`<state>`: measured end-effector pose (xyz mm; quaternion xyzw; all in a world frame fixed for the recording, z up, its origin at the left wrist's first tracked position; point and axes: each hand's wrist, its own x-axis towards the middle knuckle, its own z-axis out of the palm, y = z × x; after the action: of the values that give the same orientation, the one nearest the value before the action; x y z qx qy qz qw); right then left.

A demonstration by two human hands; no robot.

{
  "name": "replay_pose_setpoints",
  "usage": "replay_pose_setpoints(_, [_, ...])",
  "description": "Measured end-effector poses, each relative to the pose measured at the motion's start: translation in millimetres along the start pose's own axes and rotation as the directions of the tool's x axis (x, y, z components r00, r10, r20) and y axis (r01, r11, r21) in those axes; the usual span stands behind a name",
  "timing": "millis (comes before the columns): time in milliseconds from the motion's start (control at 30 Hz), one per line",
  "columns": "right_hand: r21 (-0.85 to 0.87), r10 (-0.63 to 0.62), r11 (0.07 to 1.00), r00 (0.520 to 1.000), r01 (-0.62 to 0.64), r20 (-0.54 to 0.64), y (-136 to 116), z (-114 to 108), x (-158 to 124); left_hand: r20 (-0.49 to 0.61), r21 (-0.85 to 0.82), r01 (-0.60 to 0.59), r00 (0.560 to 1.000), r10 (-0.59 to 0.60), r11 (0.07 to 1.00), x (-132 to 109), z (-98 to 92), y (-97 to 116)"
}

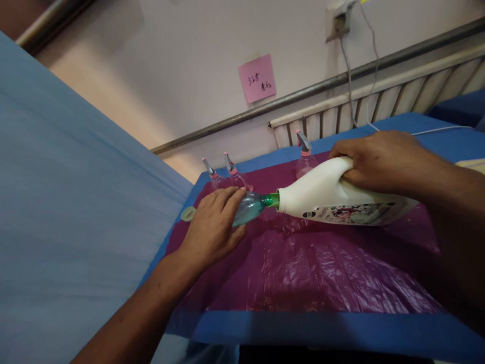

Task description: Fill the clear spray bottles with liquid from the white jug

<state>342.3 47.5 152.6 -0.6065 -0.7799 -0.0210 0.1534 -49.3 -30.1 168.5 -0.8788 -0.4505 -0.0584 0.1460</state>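
Note:
My left hand (214,220) is wrapped round a clear plastic bottle (250,206) tipped on its side, with bluish-green liquid inside. My right hand (373,159) grips the handle of a big white detergent jug (322,189), also tilted nearly flat, its printed label facing me. The jug's green spout (273,200) meets the mouth of the clear bottle. Behind the hands stand spray bottles with grey and pink triggers: one spray bottle (306,161) behind the jug, and two others, a spray bottle (214,177) and a spray bottle (234,174), beyond my left hand.
Purple plastic sheeting (303,268) covers a blue-draped table (326,326). A pale green cap (188,214) lies at its left edge. A light blue curtain (76,202) hangs at left. A pink note (257,78), a rail and a socket with cords (341,25) are on the wall.

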Motion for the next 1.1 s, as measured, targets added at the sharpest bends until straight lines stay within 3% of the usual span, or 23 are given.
replay_pose_setpoints(167, [-0.099, 0.047, 0.994, 0.996, -0.04, 0.072, -7, -7, -3, 0.023, 0.012, 0.013, 1.0, -0.013, 1.0, 2, -3.5, 2])
replay_pose_setpoints(1100, [-0.145, 0.034, 0.989, 0.996, -0.022, 0.083, -12, -7, -4, 0.136, 0.09, 0.003, 0.991, -0.015, 0.996, 8, -8.4, 7])
